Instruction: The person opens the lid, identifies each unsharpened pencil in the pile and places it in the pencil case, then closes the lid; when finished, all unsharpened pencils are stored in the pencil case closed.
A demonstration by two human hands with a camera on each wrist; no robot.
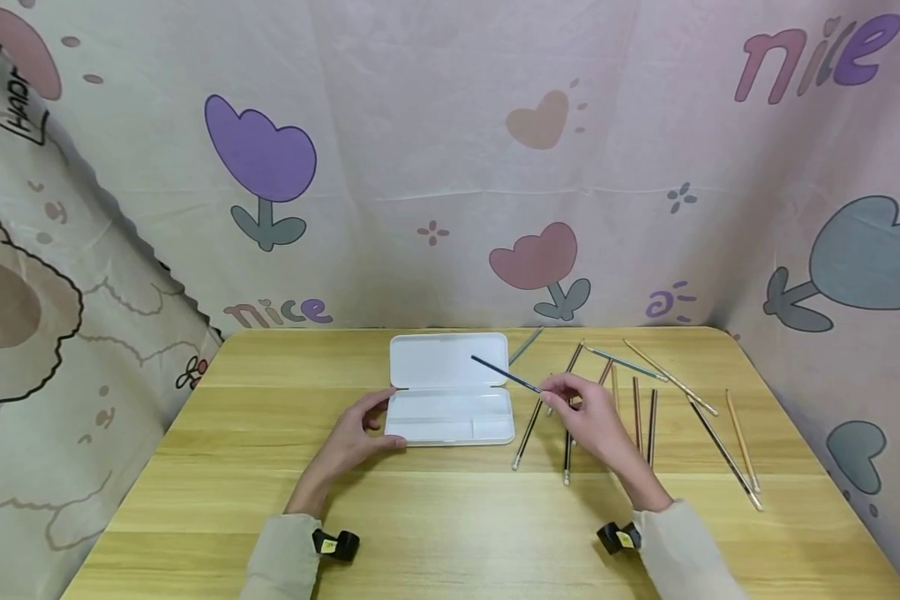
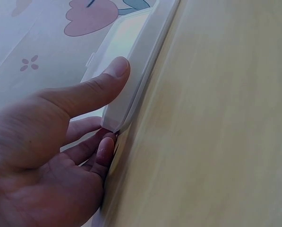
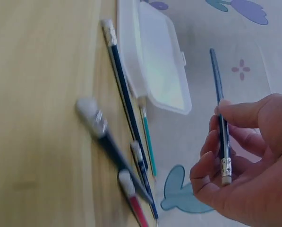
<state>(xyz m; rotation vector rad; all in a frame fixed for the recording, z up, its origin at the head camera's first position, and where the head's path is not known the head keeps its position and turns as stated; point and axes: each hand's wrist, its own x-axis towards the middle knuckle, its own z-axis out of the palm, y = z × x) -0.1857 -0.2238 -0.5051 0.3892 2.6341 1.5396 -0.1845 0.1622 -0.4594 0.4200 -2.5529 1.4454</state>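
Note:
A white pencil case (image 1: 450, 417) lies on the table with its lid (image 1: 442, 360) folded back. My left hand (image 1: 360, 433) holds the case at its left end; in the left wrist view the thumb (image 2: 100, 90) lies along the wall and the fingers curl at the corner. Raised over the table to the right of the case, my right hand (image 1: 588, 417) pinches a dark pencil (image 1: 502, 372) between thumb and fingers. Its far tip overlaps the lid in the head view. A white eraser in a silver band tops the pencil's near end, seen in the right wrist view.
Several loose pencils lie right of the case, among them a black one (image 1: 723, 454), a yellow one (image 1: 742, 442) and a teal one (image 1: 626, 364). Another teal pencil (image 1: 527, 345) lies beside the lid. A printed cloth (image 1: 390, 167) hangs behind the wooden table (image 1: 217, 467).

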